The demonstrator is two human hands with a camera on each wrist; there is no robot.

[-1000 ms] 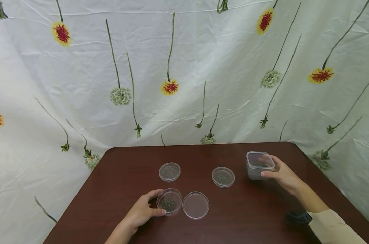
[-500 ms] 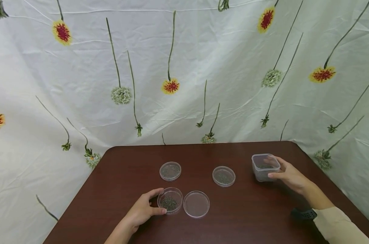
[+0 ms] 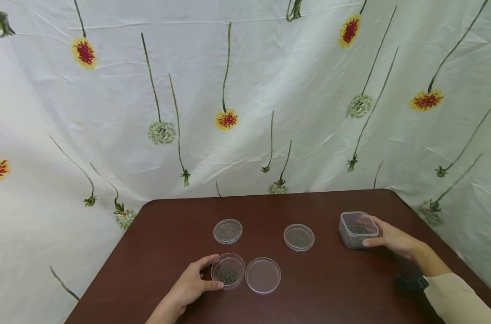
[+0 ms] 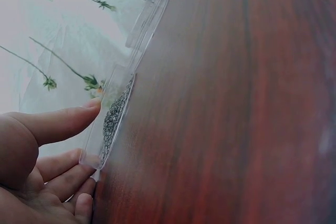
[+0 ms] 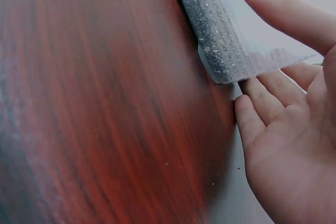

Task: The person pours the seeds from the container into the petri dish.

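Observation:
At the front left of the table, my left hand (image 3: 194,280) holds a clear petri dish (image 3: 228,274) by its side, thumb near the front and fingers at the back. Dark grey grains (image 4: 115,116) lie heaped in this dish in the left wrist view. An upturned clear lid (image 3: 263,276) lies close at its right. Over at the right, my right hand (image 3: 393,237) grips a clear square plastic tub (image 3: 352,239) between thumb and fingers. Dark gravelly grains (image 5: 207,30) fill its lower part, and its base is close on the tabletop in the right wrist view.
Two more petri dishes with some grains stand farther back, one dish (image 3: 227,232) at the left and another dish (image 3: 299,237) nearer the middle. Behind the brown table (image 3: 326,288) hangs a white flowered cloth (image 3: 245,81).
My right hand has carried the tub to the right and a little nearer to me, down to the tabletop. The left hand stays on its dish.

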